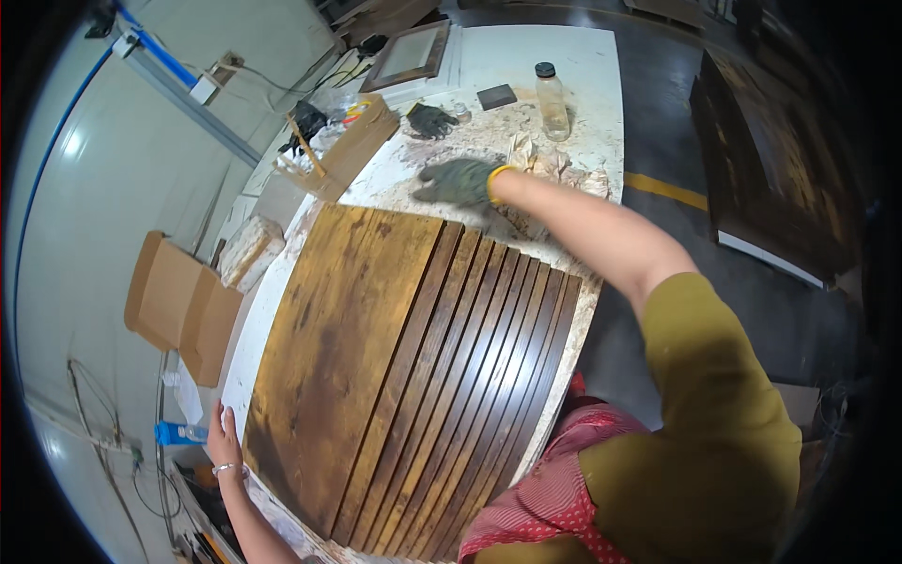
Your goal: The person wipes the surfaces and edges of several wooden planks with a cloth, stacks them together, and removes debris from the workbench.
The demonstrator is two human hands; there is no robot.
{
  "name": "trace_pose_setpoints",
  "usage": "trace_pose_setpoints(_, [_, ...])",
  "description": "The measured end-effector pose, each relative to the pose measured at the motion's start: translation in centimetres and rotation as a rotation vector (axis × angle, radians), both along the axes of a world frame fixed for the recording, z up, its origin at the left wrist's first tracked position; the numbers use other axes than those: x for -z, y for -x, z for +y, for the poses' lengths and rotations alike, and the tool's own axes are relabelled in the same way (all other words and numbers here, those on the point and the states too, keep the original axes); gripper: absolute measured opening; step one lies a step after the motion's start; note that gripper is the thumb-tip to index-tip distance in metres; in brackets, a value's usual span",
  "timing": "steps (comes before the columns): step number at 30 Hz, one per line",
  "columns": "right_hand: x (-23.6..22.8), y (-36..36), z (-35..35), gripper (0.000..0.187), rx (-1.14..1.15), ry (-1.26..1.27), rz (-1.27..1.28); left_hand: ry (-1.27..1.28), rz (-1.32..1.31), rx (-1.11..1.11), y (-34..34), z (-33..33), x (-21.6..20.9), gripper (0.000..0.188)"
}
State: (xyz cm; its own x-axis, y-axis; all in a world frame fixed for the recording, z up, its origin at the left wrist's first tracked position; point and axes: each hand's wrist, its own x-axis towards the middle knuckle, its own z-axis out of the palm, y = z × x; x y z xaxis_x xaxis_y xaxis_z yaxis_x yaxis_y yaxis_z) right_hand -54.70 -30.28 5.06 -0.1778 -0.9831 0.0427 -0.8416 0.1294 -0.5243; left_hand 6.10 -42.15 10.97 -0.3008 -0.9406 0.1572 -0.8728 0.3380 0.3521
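Note:
A stack of brown stained wooden boards (329, 376) lies fanned out on the white table, each board overlapping its neighbour. My left hand (224, 440), bare with a bracelet at the wrist, is at the stack's left edge with fingers stretched upward; nothing shows in it. Beyond the boards' far edge, my right hand (458, 182) reaches over the table in a dark glove with a yellow cuff. Its fingers look parted, slightly blurred, and no held thing is visible. Another dark glove (432, 120) lies farther back, close to a small jar (461, 113).
A clear bottle (552, 103) with a black lid stands beside crumpled paper (554, 167) and a dark flat block (496, 96). At left are a cardboard box (362, 150) of odds and ends, an open carton (169, 301) and a framed panel (406, 54). Dark panels (770, 169) stand right.

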Motion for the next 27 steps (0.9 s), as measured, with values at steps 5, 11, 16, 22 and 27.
trace_pose_setpoints(5, [2.0,-1.8,-2.2,0.081,-0.246,-0.303,-0.243,0.014,0.019,0.060,4.0,-5.4,3.7,0.067])
trace_pose_setpoints(11, [2.2,-2.7,0.2,0.084,-0.219,-0.294,-0.710,-0.768,-0.200,-0.232,1.1,-11.2,6.0,0.091])
trace_pose_setpoints(16, [4.7,-0.7,4.7,0.069,-0.085,-0.398,-0.999,-0.993,0.127,-0.001,1.9,-8.7,10.9,0.079])
trace_pose_setpoints(22, [6.6,1.0,10.8,0.054,0.020,-0.389,-1.267,-1.322,0.186,-0.039,7.1,-1.6,6.2,0.072])
trace_pose_setpoints(27, [4.9,0.8,15.6,0.086,0.181,-0.458,-1.238,-1.383,0.206,0.052,8.1,1.3,6.5,0.084])
